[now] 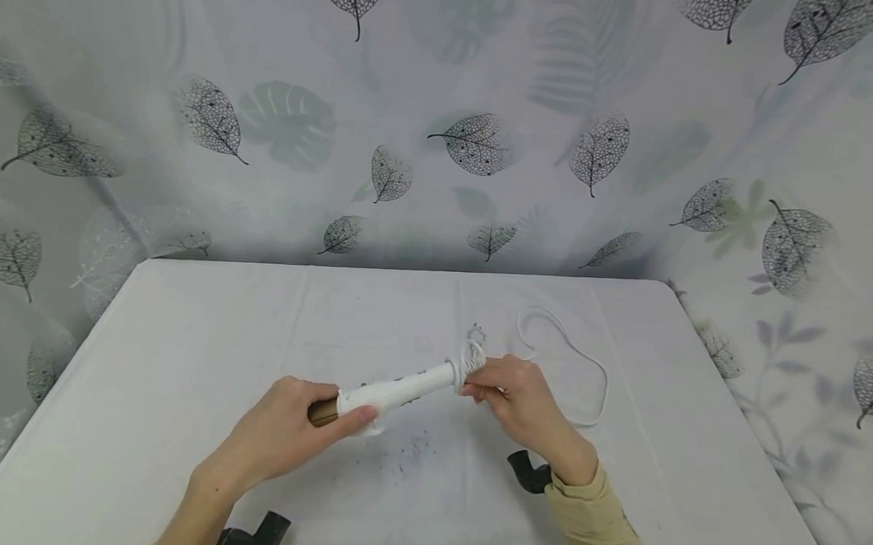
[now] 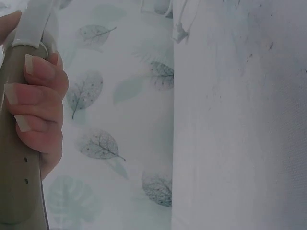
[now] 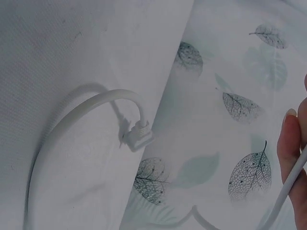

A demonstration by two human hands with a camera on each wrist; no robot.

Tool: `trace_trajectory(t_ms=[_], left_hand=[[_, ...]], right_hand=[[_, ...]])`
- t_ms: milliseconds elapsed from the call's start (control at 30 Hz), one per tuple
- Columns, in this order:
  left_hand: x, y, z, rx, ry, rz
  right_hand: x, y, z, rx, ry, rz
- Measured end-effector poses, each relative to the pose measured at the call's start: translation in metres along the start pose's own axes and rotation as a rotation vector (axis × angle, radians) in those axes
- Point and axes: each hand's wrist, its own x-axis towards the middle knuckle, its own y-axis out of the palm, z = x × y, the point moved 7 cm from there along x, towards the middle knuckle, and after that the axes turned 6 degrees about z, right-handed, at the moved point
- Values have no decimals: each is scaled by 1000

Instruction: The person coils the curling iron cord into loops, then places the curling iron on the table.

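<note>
Nearest you, at the bottom of the head view, a black fitting sits by your L wrist, and a 2nd black piece is by your R wrist, next to the tan sleeve. Your L hand is clamped on the tan end of a long, slim white-and-tan device, thumb along its near side; the L wrist cam shows the fingertips curled round the tan part, w/ 2 small dark dots lower down. The device is held above the mid table, tilted, its white length running up & R btwn your hands. At its far end, a white cord is wound in a few turns, & your R hand pinches there, thumb & fingers together on the cord. The rest of the cord loops loosely to the R, beyond that hand; per the R wrist cam, it ends in a plug-like piece. Below the device, a few dark specks mark the white table. Past the table's back edge hangs a pale backdrop w/ grey & green leaf prints.
</note>
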Motion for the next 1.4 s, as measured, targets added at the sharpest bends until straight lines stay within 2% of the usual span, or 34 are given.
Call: trace_trajectory(t_ms=[267,667,833,967,1133,1233,1400], left_hand=[[-1,4,-5,-18,74,45],[-2,5,-8,-35,166,95],[-2,6,-6,-42,169,117],[-3,9,-6,-42,163,148],[-3,14,-5,-29,139,193],[-3,16,-6,-22,134,206],[-3,18,-6,10,143,216]], right_hand=[[-1,-1,2,-27,-39,-82],[0,1,6,-23,-37,-32],[0,3,4,12,-72,8],[1,3,5,83,-141,24],[1,2,10,109,-224,34],[1,4,8,108,-209,45],[-2,4,0,24,-94,43]])
